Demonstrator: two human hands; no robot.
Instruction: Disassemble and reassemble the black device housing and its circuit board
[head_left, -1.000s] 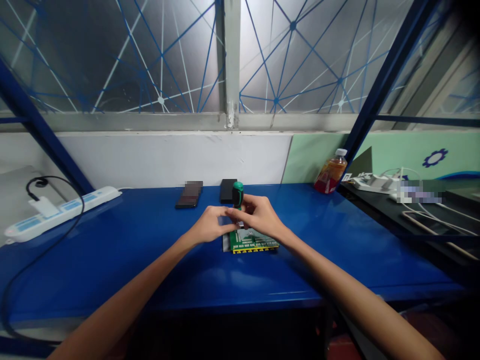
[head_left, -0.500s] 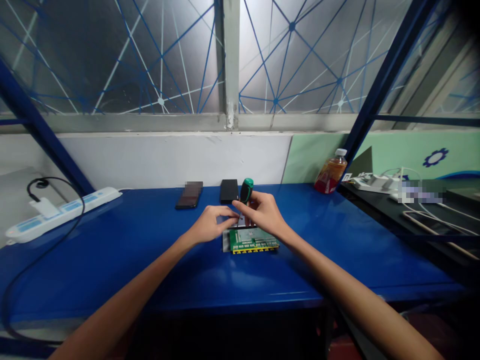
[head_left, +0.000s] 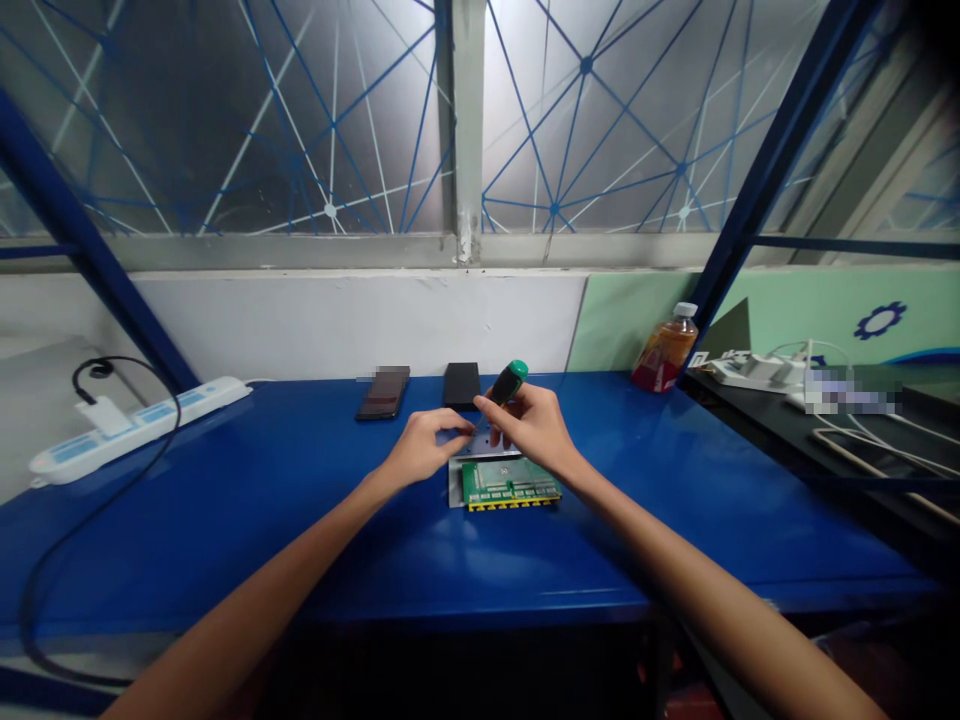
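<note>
My right hand is closed round a screwdriver with a green and black handle. The handle leans to the right, and the shaft points down and left. Beside the shaft's lower end, the thumb and fingers of my left hand are pinched together; whatever they hold is hidden or too small to name. Below both hands lies a silvery metal plate with small dark holes. Just in front of it, a green circuit board with a yellow toothed front edge rests on a grey metal base, partly under my right hand.
On the blue table a phone and a black flat box lie behind my hands. A white power strip with a black cable is at left. A drink bottle stands at back right, near a dark surface with white cables.
The screwdriver was nearly upright and now tilts to the right. More of the metal plate shows between my hands. My left hand stays close to the screwdriver's lower end.
</note>
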